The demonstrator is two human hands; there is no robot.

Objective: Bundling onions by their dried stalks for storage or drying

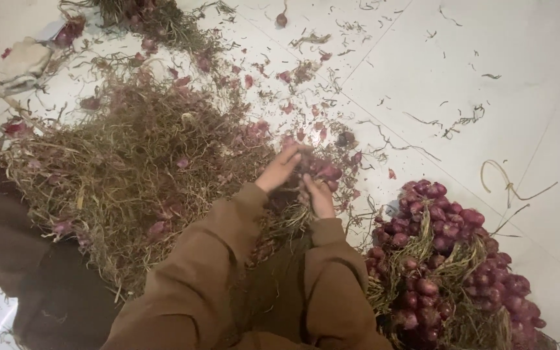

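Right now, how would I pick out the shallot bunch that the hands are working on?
Start from the wide heap of dry stalks on the white tiled floor. At its right edge, the left hand and right hand hold a small shallot bunch, far smaller than the big pile of shallot bunches lower right.

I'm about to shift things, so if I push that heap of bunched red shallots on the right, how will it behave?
The heap of bunched shallots looks dense, so probably heavy. Its dry stalks appear to tie the bulbs together, so it would likely drag as clumps. Loose round bulbs may roll across the smooth white floor.
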